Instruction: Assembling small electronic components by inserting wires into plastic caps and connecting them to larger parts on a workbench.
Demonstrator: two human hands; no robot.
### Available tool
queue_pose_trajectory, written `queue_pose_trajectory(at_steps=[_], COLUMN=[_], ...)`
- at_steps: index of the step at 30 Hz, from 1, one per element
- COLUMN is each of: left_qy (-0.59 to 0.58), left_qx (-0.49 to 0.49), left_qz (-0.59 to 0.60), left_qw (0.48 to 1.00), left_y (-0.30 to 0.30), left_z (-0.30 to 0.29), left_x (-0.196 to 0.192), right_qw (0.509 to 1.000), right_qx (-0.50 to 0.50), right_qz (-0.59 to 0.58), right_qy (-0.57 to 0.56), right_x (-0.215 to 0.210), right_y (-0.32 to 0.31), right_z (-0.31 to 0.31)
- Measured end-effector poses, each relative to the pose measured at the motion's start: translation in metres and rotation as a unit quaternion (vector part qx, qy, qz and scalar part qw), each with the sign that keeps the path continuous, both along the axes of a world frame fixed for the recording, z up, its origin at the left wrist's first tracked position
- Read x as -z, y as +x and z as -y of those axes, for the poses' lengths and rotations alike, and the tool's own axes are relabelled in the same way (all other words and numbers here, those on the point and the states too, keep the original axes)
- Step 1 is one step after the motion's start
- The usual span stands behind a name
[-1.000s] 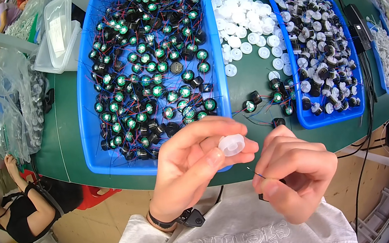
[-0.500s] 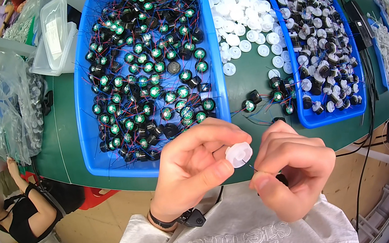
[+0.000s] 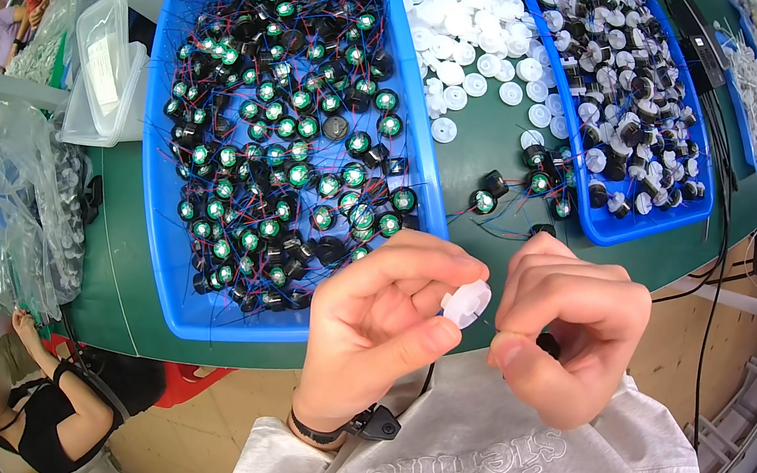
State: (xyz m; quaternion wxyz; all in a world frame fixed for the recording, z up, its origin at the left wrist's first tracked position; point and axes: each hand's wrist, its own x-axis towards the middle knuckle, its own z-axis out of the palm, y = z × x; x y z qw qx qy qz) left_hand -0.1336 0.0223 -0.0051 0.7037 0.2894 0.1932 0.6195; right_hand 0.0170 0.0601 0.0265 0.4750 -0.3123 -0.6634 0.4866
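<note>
Between the thumb and fingertips of my left hand point(image 3: 389, 308) is a round white plastic cap point(image 3: 469, 303), tilted with its edge toward my right hand. My right hand point(image 3: 573, 325) is closed just beside it, thumb and forefinger pinching thin wire ends that point at the cap. A bit of a small black cylindrical part point(image 3: 548, 344) shows inside the right fingers; the rest of it is hidden. Beyond my hands, a large blue tray point(image 3: 176, 306) holds many black round parts with green faces and red and blue wires.
Loose white caps point(image 3: 464, 23) are heaped on the green table point(image 3: 501, 267) between the trays, with several wired black parts point(image 3: 542, 183) nearer me. A smaller blue tray point(image 3: 605, 232) of capped parts stands right. Black cables point(image 3: 719, 146) run beside it. A person point(image 3: 70, 400) sits at left.
The white cap has tipped a little in my left fingers, showing more of its edge. Both hands stay almost where they were.
</note>
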Motion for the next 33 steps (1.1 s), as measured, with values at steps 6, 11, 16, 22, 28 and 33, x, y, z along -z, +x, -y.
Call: queue_pose_trajectory(at_steps=[6, 11, 16, 22, 28, 33], left_qy=[0.000, -0.074, -0.072, -0.011, -0.017, -0.015], left_qx=[0.004, -0.058, -0.050, 0.008, 0.006, 0.001], left_qz=[0.003, -0.096, -0.093, 0.005, 0.007, -0.001], left_qw=[1.000, 0.991, 0.992, 1.000, 1.000, 1.000], left_y=[0.001, 0.011, 0.010, 0.003, 0.003, 0.003], left_z=[-0.002, -0.003, -0.004, -0.006, -0.005, -0.004], left_x=[0.002, -0.010, -0.008, 0.003, 0.003, 0.002], right_qw=[1.000, 1.000, 1.000, 1.000, 1.000, 1.000], right_qx=[0.003, 0.012, -0.001, -0.002, 0.000, -0.001], right_qz=[-0.001, -0.007, -0.014, -0.015, -0.007, -0.006], right_qy=[-0.002, 0.002, -0.006, -0.005, 0.000, 0.000], right_x=[0.002, 0.004, 0.003, 0.004, 0.005, 0.005], right_y=[0.002, 0.004, 0.005, 0.006, 0.006, 0.006], right_z=[-0.001, -0.002, -0.003, -0.005, -0.005, -0.005])
